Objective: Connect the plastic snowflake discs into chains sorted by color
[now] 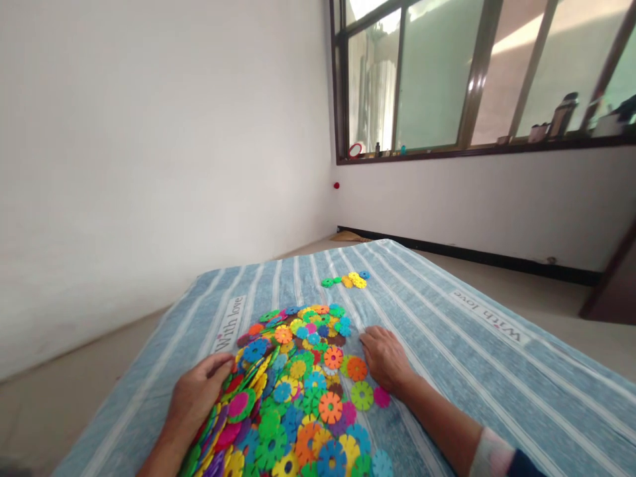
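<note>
A big heap of flat, toothed plastic discs (293, 391) in many colours lies on a blue striped sheet (447, 344). My left hand (199, 391) rests palm down against the heap's left edge, fingers together and curved over the discs. My right hand (385, 358) lies palm down on the sheet at the heap's right edge, fingers curled, touching an orange disc (356, 368). A small separate cluster of green, yellow and blue discs (348, 280) sits farther away on the sheet.
The sheet covers a mattress on the floor (546, 305), printed "With love" (489, 318). A white wall stands left, and a window sill (477, 149) with bottles and small items runs along the far right wall. A dark door edge (616, 285) is at right.
</note>
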Demonstrator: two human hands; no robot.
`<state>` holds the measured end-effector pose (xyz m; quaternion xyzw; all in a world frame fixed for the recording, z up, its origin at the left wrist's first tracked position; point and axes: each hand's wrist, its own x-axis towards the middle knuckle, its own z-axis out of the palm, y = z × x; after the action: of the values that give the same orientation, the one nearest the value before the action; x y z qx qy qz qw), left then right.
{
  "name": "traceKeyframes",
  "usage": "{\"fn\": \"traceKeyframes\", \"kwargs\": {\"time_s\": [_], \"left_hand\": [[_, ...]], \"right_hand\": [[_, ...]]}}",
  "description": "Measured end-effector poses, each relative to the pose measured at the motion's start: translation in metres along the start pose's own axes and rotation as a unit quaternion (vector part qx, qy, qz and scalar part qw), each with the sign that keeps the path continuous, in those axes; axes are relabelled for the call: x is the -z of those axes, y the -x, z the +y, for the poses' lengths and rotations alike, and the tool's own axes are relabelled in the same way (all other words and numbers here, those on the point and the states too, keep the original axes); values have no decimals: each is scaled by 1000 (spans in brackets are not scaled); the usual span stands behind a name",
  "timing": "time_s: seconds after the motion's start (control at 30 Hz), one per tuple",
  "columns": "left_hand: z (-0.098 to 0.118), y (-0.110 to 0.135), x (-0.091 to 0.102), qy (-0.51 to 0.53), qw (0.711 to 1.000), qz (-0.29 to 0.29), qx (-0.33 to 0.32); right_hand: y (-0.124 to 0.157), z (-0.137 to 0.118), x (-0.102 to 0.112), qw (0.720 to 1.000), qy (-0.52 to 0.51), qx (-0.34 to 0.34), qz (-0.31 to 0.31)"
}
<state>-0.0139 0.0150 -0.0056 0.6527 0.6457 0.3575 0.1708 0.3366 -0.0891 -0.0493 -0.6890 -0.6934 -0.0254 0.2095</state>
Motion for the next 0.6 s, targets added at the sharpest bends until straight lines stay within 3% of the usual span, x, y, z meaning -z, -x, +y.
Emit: {"fn": "traceKeyframes", "kwargs": {"time_s": [0.6], "left_hand": [[-15, 10, -15, 98, 995, 1, -16]], "right_hand": [[11, 9, -3, 1000, -1, 8, 21]]}}
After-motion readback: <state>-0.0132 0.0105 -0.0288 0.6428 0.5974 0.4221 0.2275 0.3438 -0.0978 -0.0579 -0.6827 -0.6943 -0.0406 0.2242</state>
